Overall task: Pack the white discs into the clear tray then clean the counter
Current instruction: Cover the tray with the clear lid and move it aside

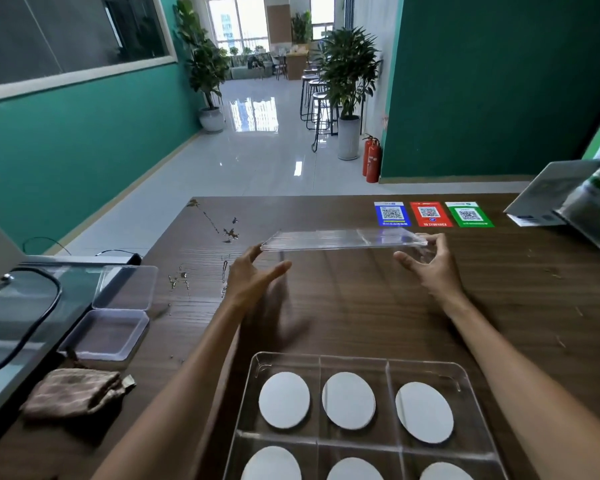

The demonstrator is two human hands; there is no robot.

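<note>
White discs (349,400) fill clear tray (471,386), near desk (361,317) edge. Beyond, left hand (253,271) and right hand (430,261) fingers pinch clear lid (343,239) ends, lifted.

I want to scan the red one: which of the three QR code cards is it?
The middle QR code card, flanked by the blue card and the green card.

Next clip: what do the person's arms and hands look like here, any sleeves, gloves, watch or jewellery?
Both forearms are bare all the way to the bottom edge of the picture, with no sleeves in view. The left hand and right hand wear no gloves. No watch, bracelet or ring shows on either wrist or on the fingers.
</note>
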